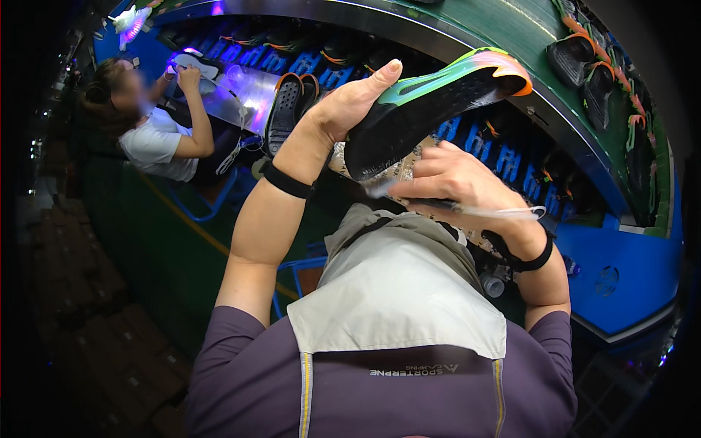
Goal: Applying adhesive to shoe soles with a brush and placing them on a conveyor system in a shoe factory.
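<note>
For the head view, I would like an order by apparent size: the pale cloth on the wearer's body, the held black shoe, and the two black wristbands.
1. Pale cloth, largest.
2. Black shoe in the left hand.
3. Left wristband and right wristband: these look alike, so I leave them unranked.

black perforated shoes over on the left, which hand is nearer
Left: the left hand, holding the green-rimmed shoe, is just right of the black perforated shoes in the picture. The right hand is lower and farther right.
</note>
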Demonstrator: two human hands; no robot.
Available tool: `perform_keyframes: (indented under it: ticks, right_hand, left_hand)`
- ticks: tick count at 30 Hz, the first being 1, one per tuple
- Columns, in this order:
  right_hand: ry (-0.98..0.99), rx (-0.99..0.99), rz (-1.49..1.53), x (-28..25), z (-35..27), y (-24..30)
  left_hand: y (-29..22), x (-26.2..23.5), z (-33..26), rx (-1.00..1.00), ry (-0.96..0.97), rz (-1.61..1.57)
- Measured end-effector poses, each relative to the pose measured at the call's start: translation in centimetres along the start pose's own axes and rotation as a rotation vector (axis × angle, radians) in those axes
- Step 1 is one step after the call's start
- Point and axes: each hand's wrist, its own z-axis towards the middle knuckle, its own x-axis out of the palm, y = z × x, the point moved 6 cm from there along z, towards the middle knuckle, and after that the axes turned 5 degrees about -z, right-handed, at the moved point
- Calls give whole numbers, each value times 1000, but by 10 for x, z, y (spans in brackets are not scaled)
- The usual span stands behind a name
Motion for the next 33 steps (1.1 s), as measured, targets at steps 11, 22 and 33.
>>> perform_keyframes:
  ticks: [11, 22, 33]
  right_hand:
    - [26, 25, 124, -8, -10, -16]
    - [-720, 489, 58, -56, -46, -80]
    - [-141, -100, 85, 13, 3, -25]
  left_hand:
    - [9, -15, 1, -49, -96, 4]
    - [50, 10, -20, -9, 28, -561]
    - [66, -14, -24, 121, 109, -553]
